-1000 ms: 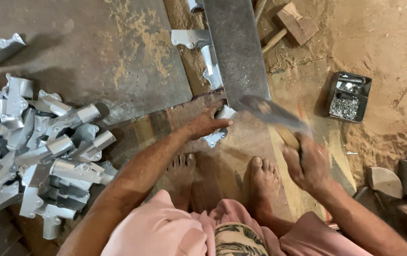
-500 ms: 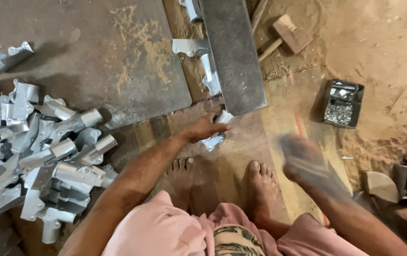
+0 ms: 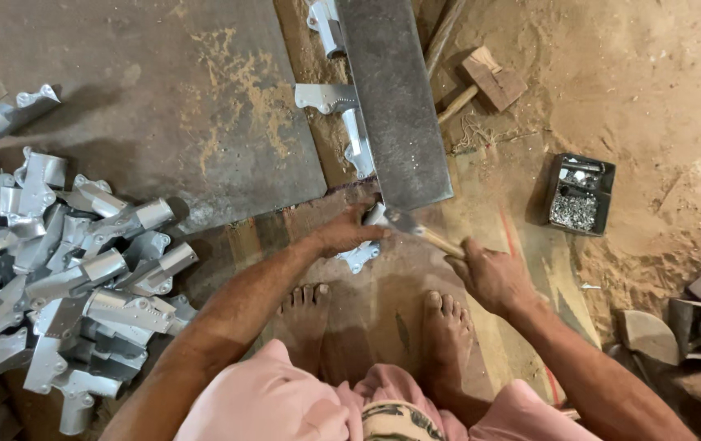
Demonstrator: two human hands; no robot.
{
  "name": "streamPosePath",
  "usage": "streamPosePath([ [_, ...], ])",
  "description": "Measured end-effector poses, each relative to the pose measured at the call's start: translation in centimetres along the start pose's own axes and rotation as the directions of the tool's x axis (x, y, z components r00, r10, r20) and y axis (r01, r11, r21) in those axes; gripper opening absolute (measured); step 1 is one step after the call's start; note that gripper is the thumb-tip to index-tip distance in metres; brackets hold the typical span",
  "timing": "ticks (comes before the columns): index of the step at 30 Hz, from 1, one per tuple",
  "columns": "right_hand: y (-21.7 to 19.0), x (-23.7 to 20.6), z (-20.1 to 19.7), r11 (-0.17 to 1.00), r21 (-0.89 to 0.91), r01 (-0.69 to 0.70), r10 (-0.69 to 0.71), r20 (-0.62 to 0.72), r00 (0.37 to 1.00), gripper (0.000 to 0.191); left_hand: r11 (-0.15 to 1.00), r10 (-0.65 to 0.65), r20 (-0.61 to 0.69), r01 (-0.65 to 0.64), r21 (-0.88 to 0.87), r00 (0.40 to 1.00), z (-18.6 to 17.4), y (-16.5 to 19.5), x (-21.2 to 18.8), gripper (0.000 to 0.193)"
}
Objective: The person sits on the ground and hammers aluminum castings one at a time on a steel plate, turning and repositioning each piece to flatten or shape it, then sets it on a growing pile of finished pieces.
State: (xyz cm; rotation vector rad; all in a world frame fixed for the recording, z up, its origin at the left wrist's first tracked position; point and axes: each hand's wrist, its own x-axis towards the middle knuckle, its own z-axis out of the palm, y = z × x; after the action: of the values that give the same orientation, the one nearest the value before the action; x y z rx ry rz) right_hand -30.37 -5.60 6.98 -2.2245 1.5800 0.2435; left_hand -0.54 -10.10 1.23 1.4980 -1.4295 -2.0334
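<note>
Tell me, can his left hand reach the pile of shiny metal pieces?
Probably yes. The left hand is busy holding a metal piece by the steel bar, but the pile of metal brackets lies on that same side with nothing in between.

floor (image 3: 652, 65): sandy | metal brackets (image 3: 64, 278) heaped | mallet (image 3: 481, 82) | screw tray (image 3: 579, 194)
</note>
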Motion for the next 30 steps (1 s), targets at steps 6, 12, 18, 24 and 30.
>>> streamPosePath([
  [6, 0.2, -2.8, -1.4, 0.784, 0.546, -0.294, 0.411, -0.103, 0.906, 0.030, 0.992, 0.080, 0.005, -0.080, 0.099, 0.997, -0.3, 0.5, -0.1, 0.111],
  [12, 1.2, -1.8, 2.1, 0.996, -0.028, 0.080, -0.082, -0.047, 0.996, 0.037, 0.966, 0.105, -0.005, -0.101, 0.238, 0.994, -0.3, 0.2, 0.0, 0.104],
  [18, 2.7, -7.0, 6.7, 0.582, 0.534, -0.613, 0.292, 0.566, 0.771, 0.047, 0.947, 0.002, -0.317, 0.100, 0.306, 0.948, -8.8, -2.8, -10.3, 0.081],
  [24, 3.6, -7.6, 11.1, 0.946, 0.323, -0.004, -0.134, 0.403, 0.905, 0.038, 0.348, -0.232, -0.830, 0.840, 0.416, 0.507, -16.4, -4.1, -21.1, 0.090],
  [30, 5.0, -3.2, 4.9, 0.477, 0.816, -0.327, 0.205, 0.259, 0.944, 0.035, 0.563, 0.549, -0.583, 0.249, 0.788, 0.599, -16.9, 0.6, -12.6, 0.052],
])
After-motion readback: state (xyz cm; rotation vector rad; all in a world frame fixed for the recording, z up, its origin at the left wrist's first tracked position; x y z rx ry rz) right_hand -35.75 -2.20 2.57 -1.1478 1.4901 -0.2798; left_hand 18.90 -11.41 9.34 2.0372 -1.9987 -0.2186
